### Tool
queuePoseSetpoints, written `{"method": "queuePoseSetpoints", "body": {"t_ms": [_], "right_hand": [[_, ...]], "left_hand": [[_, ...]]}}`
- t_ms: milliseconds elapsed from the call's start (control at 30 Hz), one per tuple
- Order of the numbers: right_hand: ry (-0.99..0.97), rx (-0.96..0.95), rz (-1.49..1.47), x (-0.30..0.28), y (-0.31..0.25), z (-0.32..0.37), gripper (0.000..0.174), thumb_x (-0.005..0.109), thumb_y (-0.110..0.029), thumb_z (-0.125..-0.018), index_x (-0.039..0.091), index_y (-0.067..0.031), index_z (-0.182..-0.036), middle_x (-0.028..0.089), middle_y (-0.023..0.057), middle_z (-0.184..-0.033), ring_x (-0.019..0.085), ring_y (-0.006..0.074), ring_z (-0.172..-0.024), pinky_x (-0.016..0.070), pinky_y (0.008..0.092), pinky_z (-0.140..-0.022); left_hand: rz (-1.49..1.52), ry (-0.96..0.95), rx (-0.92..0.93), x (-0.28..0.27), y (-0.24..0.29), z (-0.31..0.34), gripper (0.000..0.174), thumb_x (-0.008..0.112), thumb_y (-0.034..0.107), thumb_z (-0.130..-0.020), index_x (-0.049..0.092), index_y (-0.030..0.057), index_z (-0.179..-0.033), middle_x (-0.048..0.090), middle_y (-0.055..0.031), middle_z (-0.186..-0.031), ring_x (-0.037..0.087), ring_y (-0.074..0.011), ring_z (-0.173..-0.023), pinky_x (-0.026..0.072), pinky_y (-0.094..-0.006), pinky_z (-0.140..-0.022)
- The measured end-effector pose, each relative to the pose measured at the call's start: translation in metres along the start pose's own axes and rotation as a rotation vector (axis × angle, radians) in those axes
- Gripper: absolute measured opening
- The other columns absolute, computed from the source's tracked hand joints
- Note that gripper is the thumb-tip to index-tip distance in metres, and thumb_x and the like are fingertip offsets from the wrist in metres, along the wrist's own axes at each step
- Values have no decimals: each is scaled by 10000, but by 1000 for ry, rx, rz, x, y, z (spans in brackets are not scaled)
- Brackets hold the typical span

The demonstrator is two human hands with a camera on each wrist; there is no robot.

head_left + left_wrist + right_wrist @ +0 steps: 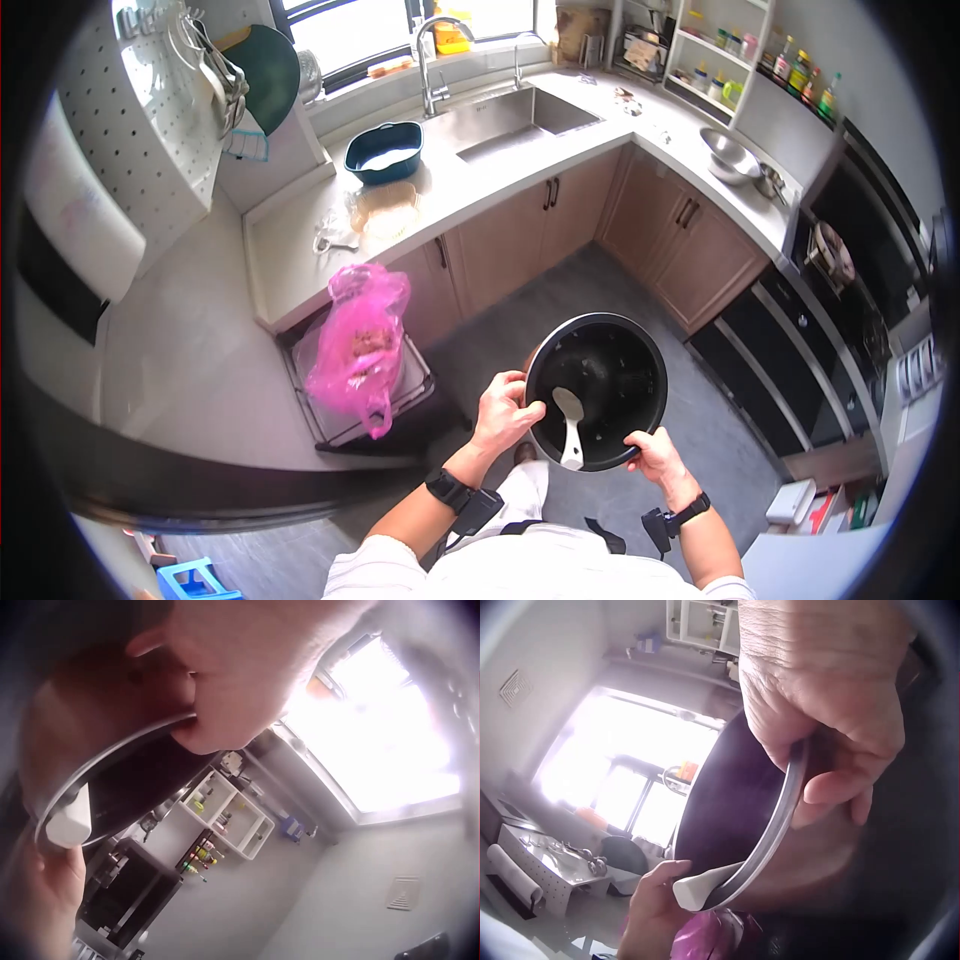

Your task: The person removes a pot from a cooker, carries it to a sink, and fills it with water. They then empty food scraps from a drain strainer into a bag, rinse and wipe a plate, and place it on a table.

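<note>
Both hands hold a rice cooker inner pot (615,380), dark inside with a coppery outside, over the floor in front of the body. My left hand (505,415) grips its left rim, thumb on the inner side. At the near right rim, my right hand (655,455) pinches the edge with the thumb inside and the fingers curled round the outer wall. A white rice paddle (571,435) leans inside the pot, its handle (697,891) resting over the near rim between the hands. Small pale specks show on the pot's inner surface.
To the left, a pink plastic bag (355,350) sits on a low stand. The counter (300,270) carries a dark teal basin (384,155) beside the steel sink (530,112). Metal bowls (730,160) stand at the right, near black-fronted appliances (765,320).
</note>
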State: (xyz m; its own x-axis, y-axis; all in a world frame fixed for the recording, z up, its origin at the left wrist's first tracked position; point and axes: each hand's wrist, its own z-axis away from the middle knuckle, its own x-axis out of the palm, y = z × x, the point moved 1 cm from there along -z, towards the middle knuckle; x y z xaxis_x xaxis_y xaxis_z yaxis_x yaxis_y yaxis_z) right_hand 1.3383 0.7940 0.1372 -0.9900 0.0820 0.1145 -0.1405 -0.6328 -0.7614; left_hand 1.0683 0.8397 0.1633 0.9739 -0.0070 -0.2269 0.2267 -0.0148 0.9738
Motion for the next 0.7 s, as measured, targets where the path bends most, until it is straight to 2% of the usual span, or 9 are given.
{"method": "queuePoseSetpoints", "body": {"t_ms": [133,167,200,267,333,433,500,600,700], "right_hand": [[96,-41,-10,-26,-60,-44,104,562,-17,-706,580,85,-717,592,129,-586,556,207,-407,405,270,-306],[126,-56,-27,-32,-77,-49,90,566,-18,-705,584,69,-695,590,126,-576,544,203,-391,404,271,-303],[124,-68,-31,-45,-86,-58,77,570,-18,-701,586,53,-677,584,119,-563,541,200,-389,405,273,-303],[161,-119,-73,-60,-111,-68,70,573,-20,-697,587,46,-676,577,110,-552,541,196,-388,404,273,-298],[171,-115,-93,-82,-132,-83,61,567,-16,-696,588,41,-705,581,109,-566,539,194,-388,400,273,-289],[238,-131,-96,-100,-171,-109,56,560,-5,-687,575,25,-731,578,100,-583,536,195,-387,400,273,-284],[256,-142,-62,-117,-192,-134,23,567,-8,-682,566,15,-678,569,94,-568,540,199,-395,400,283,-285],[227,-156,-73,-130,-232,-179,36,567,-11,-682,565,12,-654,565,93,-559,539,197,-400,397,290,-285],[142,-187,-92,-147,-268,-237,120,516,6,-685,562,32,-793,577,90,-634,546,185,-417,389,293,-272]], "left_hand": [[166,-125,-26,18,10,-83,250,729,234,-692,583,37,-640,556,-135,-1056,505,-190,-1014,419,-329,-829],[203,-168,36,23,6,-106,243,731,271,-736,601,67,-711,580,-102,-992,532,-154,-929,432,-302,-765],[457,-283,-151,27,5,-128,221,715,247,-758,605,77,-844,597,-52,-943,550,-115,-851,445,-259,-703],[492,-198,-226,20,15,-165,274,692,240,-782,586,75,-974,601,-14,-922,559,-86,-811,458,-221,-647],[542,-37,-241,6,13,-205,327,675,223,-793,563,75,-1063,584,-24,-960,573,-109,-855,507,-258,-633],[627,166,-188,-31,2,-265,449,643,202,-812,466,19,-1182,565,-69,-981,575,-146,-847,513,-246,-593],[649,319,-177,-54,-1,-301,467,613,177,-829,431,-20,-1212,533,-96,-1045,574,-174,-878,521,-274,-646],[696,485,-108,-85,-27,-363,477,608,176,-843,395,-5,-1230,558,-111,-990,597,-196,-848,527,-301,-658],[379,710,-61,-112,-23,-408,602,612,142,-817,312,-60,-1297,512,-141,-1089,553,-179,-899,493,-266,-687]]}}
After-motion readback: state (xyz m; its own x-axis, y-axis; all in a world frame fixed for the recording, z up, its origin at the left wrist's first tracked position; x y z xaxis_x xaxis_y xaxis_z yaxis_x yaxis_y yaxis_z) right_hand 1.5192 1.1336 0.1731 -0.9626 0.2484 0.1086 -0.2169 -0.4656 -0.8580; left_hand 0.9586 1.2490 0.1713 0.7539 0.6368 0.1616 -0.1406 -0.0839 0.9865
